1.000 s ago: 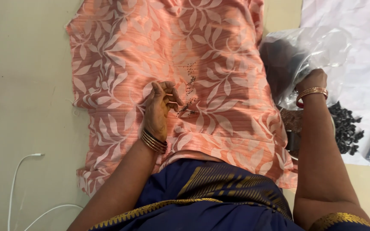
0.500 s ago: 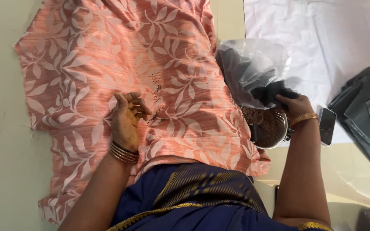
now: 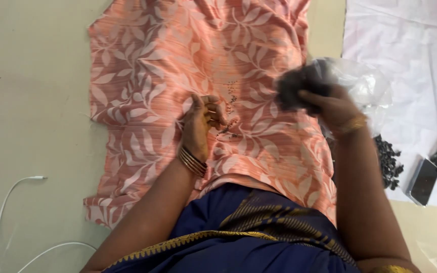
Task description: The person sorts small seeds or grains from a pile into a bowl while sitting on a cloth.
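An orange cloth with a pale leaf pattern (image 3: 178, 65) lies spread on the floor in front of me. My left hand (image 3: 201, 124) rests on it with fingers curled, beside a small patch of dark beads (image 3: 230, 114) on the cloth. My right hand (image 3: 332, 106) is raised over the cloth's right part and grips a blurred dark handful (image 3: 297, 86) of small pieces. Just behind that hand lies a crumpled clear plastic bag (image 3: 367, 83).
A white sheet (image 3: 405, 45) covers the floor at right, with a heap of small dark pieces (image 3: 388, 162) and a phone (image 3: 423, 181) on it. A white cable (image 3: 6, 202) runs at lower left. My dark blue garment (image 3: 259, 227) fills the bottom.
My right hand has come up from the metal bowl at right and moved left over the cloth with a dark handful. The view has swung left. My left hand stays on the cloth.
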